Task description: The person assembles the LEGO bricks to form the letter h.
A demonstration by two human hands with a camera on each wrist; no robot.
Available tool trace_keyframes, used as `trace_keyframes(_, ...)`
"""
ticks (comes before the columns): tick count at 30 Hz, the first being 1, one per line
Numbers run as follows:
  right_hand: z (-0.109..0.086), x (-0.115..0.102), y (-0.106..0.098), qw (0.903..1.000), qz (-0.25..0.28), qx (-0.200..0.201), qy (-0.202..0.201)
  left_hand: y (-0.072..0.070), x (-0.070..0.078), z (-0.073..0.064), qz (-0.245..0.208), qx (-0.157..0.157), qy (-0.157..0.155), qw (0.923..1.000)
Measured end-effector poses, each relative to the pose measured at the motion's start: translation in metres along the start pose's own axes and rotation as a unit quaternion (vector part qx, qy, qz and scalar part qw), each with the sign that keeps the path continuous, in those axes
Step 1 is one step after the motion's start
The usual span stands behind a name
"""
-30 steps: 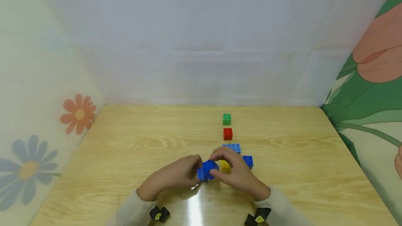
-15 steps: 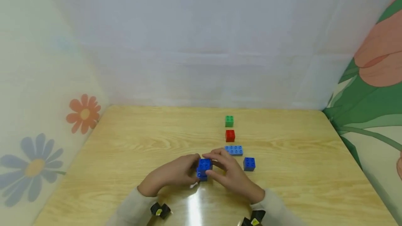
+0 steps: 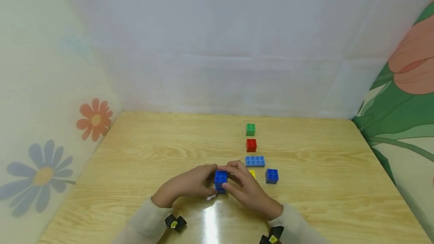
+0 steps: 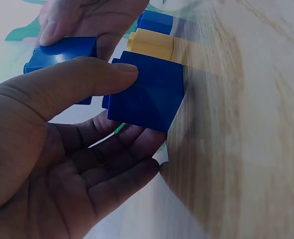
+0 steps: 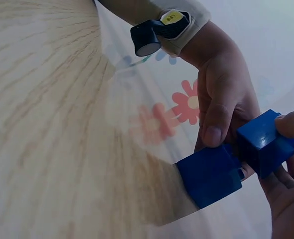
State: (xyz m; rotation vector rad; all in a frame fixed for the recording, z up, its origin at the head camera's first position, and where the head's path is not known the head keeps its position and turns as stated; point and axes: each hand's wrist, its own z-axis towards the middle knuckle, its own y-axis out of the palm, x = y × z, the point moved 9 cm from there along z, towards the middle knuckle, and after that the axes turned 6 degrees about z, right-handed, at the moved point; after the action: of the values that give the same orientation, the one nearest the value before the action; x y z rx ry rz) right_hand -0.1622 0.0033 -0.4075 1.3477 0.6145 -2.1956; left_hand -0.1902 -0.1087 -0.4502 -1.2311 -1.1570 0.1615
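Note:
My left hand (image 3: 190, 183) holds a blue toy building brick (image 4: 147, 94) low at the table, its thumb on one side and fingers on the other. Above that brick, my right hand (image 3: 249, 189) pinches a second blue brick (image 3: 221, 177) between thumb and fingers. From the head view the upper brick lines up over the lower brick (image 3: 221, 191) and hides most of it. In the right wrist view a narrow gap shows between the upper brick (image 5: 264, 142), slightly tilted, and the studs of the lower one.
To the right of my hands lie a yellow brick (image 3: 252, 173), partly hidden by the right hand, and another blue brick (image 3: 272, 176). Beyond them, a long light-blue brick (image 3: 255, 161), a red brick (image 3: 251, 145) and a green brick (image 3: 250, 129) run toward the table's back edge.
My right hand has moved left with its blue brick, which is now straight over the lower brick and no longer off to its right. The left hand keeps its hold.

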Motion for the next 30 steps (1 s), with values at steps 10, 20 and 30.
trace_keyframes(10,-0.004,0.019,0.003,0.9999,0.004,0.0,0.01,-0.003,0.004,-0.002,-0.007,0.0,0.006,1.0)
trace_keyframes(20,-0.006,0.035,-0.003,0.9997,-0.003,0.004,0.025,-0.003,0.004,-0.002,0.007,0.001,0.0,1.0)
trace_keyframes(30,-0.007,0.035,-0.002,0.9997,-0.007,-0.002,0.024,-0.003,0.004,-0.002,0.008,-0.001,0.001,1.0)
